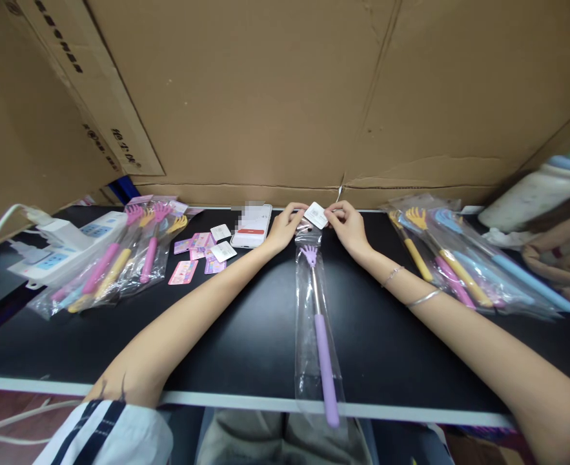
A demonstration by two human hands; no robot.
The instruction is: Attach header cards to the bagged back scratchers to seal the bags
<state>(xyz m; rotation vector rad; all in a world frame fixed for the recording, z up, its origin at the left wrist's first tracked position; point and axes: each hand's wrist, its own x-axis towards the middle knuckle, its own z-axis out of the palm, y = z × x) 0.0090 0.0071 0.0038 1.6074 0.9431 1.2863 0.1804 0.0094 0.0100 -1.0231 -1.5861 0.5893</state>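
A purple back scratcher [325,368] lies in a clear plastic bag [304,329] straight in front of me, handle end over the table's near edge. At the bag's top, my left hand [285,229] is closed, fingertips pinching the bag's upper left corner beside a small white card [316,215]. The card is tilted above the bag's mouth, its printed white side up. My right hand [348,227] pinches the card's right edge between thumb and fingers. Whether the left fingertips also grip the card cannot be made out.
Bagged back scratchers lie in a left pile [120,261] and a right pile [459,258]. Small cards [200,245] and a phone [252,226] sit left of centre. A white power strip [66,248] is far left, a bottle [531,194] far right. Cardboard [265,97] walls the back.
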